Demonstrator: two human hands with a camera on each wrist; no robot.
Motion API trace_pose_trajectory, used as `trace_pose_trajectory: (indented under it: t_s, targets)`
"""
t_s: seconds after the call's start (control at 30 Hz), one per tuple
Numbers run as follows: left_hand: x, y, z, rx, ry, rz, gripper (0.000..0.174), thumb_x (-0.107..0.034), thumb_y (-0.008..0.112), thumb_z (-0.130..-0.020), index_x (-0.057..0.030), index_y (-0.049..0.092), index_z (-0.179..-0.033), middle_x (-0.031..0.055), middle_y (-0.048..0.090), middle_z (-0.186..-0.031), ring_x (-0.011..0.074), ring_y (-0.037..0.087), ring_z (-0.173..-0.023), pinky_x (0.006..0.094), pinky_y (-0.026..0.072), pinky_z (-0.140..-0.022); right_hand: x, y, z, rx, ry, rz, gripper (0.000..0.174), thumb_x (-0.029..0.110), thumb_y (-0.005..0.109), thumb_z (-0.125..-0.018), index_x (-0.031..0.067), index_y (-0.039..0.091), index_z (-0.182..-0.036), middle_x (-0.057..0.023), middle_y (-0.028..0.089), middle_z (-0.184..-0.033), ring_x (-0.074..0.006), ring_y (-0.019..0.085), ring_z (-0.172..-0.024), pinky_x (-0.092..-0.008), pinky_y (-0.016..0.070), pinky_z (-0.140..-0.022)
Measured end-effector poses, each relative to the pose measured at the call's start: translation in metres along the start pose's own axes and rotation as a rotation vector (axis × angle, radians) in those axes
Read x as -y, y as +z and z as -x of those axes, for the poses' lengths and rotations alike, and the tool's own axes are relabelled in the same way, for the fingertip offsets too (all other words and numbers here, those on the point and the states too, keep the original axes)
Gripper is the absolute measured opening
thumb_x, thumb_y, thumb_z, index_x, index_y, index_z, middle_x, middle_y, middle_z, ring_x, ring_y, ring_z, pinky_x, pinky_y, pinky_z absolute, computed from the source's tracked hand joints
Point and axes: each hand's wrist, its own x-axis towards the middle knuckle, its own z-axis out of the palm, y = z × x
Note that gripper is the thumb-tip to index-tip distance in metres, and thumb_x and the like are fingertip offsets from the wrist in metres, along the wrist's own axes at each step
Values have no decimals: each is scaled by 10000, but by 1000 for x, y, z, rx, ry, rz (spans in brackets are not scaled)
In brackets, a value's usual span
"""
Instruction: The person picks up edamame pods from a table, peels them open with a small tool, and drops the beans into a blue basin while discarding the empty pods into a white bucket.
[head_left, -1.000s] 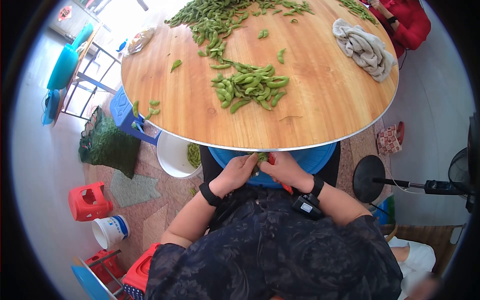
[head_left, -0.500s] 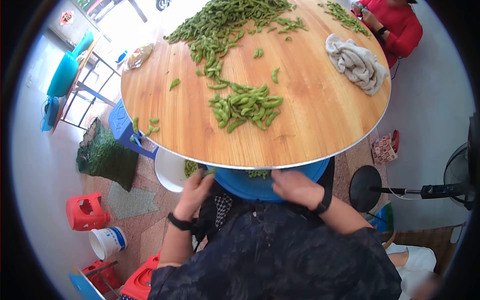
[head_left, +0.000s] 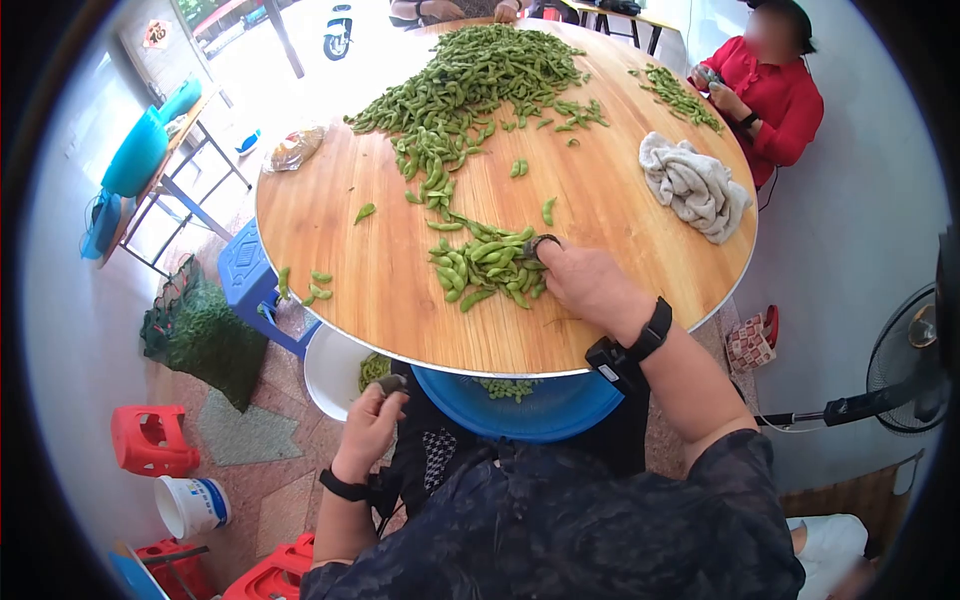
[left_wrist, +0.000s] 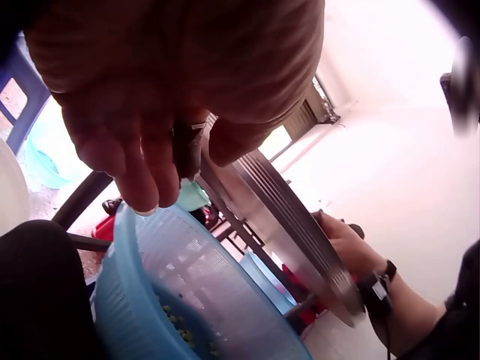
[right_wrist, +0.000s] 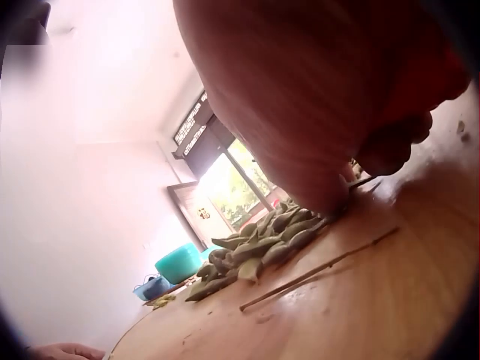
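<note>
My right hand [head_left: 595,285] reaches over the table, fingertips right at a small heap of green soybean pods [head_left: 470,270]. A dark band [head_left: 542,243] shows at its fingertips. In the right wrist view its fingers curl, and part of a red object [right_wrist: 450,71] shows within the hand, its kind hidden. My left hand [head_left: 365,435] hangs loosely curled near the white bucket [head_left: 325,372], a dark finger cover [head_left: 391,383] at its fingertips. A blue basket [left_wrist: 131,285] sits over the lap, holding shelled green beans [head_left: 510,387].
A large pile of pods [head_left: 480,75] covers the far part of the round wooden table [head_left: 360,300]. A grey cloth [head_left: 695,190] lies at right. Beyond sits a person in red [head_left: 785,110]. A blue stool [head_left: 250,275] and a fan [head_left: 905,360] flank the table.
Both hands were together over the blue basket. They parted; the left moved toward the white bucket with something green, no longer seen in it. The right went up onto the table to the pods.
</note>
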Motion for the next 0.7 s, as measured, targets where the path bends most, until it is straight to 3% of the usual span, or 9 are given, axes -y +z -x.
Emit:
trace_pose_trajectory:
  t_s: [0.1, 0.17, 0.2, 0.27, 0.3, 0.4, 0.53, 0.57, 0.7]
  targets:
    - [-10, 13, 3, 172, 70, -69, 207, -109, 508, -956, 13, 587, -1103, 34, 635, -928, 85, 577, -781, 226, 481, -715, -7, 0, 8, -65, 40, 7, 214, 82, 547, -856, 29, 520, -1062, -197, 598, -882, -396, 603, -779, -451, 498, -676]
    - [-26, 20, 6, 250, 102, -70, 217, -111, 503, -960, 12, 585, -1120, 35, 635, -930, 86, 578, -797, 228, 482, -720, -8, 1, 19, -279, 52, -174, 224, 89, 529, -884, 30, 505, -1099, -134, 608, -843, -307, 629, -664, -402, 510, -576]
    - [-34, 26, 6, 326, 131, -75, 227, -112, 498, -965, 11, 583, -1136, 35, 635, -931, 86, 578, -813, 230, 483, -725, 1, -5, 26, -274, 53, -173, 224, 89, 529, -884, 30, 505, -1099, -134, 608, -843, -307, 629, -664, -402, 510, -576]
    - [-50, 40, 6, 366, 125, 14, 243, -113, 502, -967, 9, 577, -1163, 35, 634, -950, 89, 580, -823, 234, 488, -733, 36, -29, 44, -56, 459, -1048, 281, 115, 578, -907, 47, 496, -1167, -39, 597, -855, -140, 583, -551, -277, 467, -471]
    - [-65, 49, 7, 407, 91, 110, 254, -123, 516, -964, 8, 572, -1174, 27, 631, -976, 79, 568, -821, 222, 474, -722, 54, -30, 51, -58, 459, -1395, 284, 91, 593, -915, 60, 492, -1179, 10, 579, -890, -29, 507, -516, -180, 398, -424]
    - [-87, 76, 1, 450, 25, 300, 262, -154, 528, -968, -10, 560, -1185, 0, 616, -994, 57, 539, -813, 196, 441, -699, 81, -11, 67, 18, 505, -1679, 318, 51, 584, -911, 59, 476, -1210, -22, 603, -930, -47, 513, -509, -177, 396, -415]
    - [-87, 97, -7, 511, -79, 419, 268, -182, 478, -997, -30, 555, -1205, -33, 566, -884, 56, 497, -747, 176, 384, -656, 94, 18, 77, -36, 464, -1662, 322, 56, 564, -929, 56, 459, -1234, -40, 631, -1005, -44, 512, -519, -189, 413, -440]
    - [-86, 102, -6, 487, -111, 509, 187, -192, 476, -1005, -51, 578, -1072, -59, 503, -800, 45, 441, -689, 176, 356, -616, 97, 18, 80, -56, 447, -1586, 312, 57, 563, -927, 36, 465, -1222, -50, 638, -992, -45, 515, -527, -200, 419, -451]
    - [-70, 92, -1, 556, -95, 473, 180, -204, 463, -1013, -63, 557, -951, -68, 474, -759, 42, 413, -665, 186, 345, -602, 96, 15, 94, -85, 389, -1319, 303, 62, 510, -930, 11, 467, -1225, -55, 639, -934, -59, 522, -530, -210, 423, -455]
